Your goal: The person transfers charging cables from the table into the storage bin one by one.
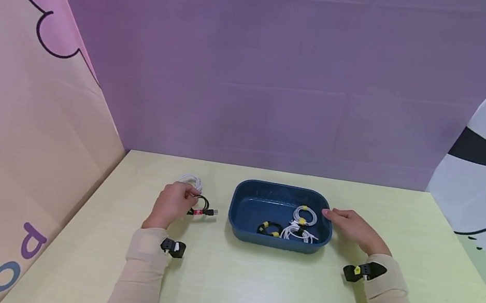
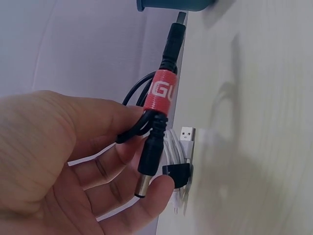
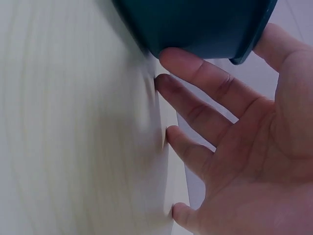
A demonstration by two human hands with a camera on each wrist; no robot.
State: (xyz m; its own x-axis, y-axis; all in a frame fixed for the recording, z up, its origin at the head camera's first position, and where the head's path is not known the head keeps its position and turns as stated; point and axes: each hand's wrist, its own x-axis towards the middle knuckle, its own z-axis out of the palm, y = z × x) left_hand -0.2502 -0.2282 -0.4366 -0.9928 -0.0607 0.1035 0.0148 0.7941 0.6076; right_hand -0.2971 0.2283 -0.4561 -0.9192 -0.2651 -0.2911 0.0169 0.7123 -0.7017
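My left hand (image 1: 173,204) pinches a coiled black USB cable (image 2: 168,49) between thumb and fingers. A red wrap (image 2: 161,90) with white letters goes round the cable; one end is a USB plug, the other a round barrel plug. Just behind that hand lies a coiled white cable (image 1: 192,181), which has a black strap (image 2: 176,175). My right hand (image 1: 354,228) holds the right end of a dark blue plastic bin (image 1: 249,236), thumb at the rim and forefinger against the outside low down. Its other fingertips touch the tabletop.
Inside the bin, toward the right, lie a white cable coil (image 1: 305,216) with yellow ties, a white cable coil (image 1: 294,232) with a black tie, and a black cable coil (image 1: 267,228) with yellow ties. The pale wooden table (image 1: 250,289) meets a purple backdrop (image 1: 279,99).
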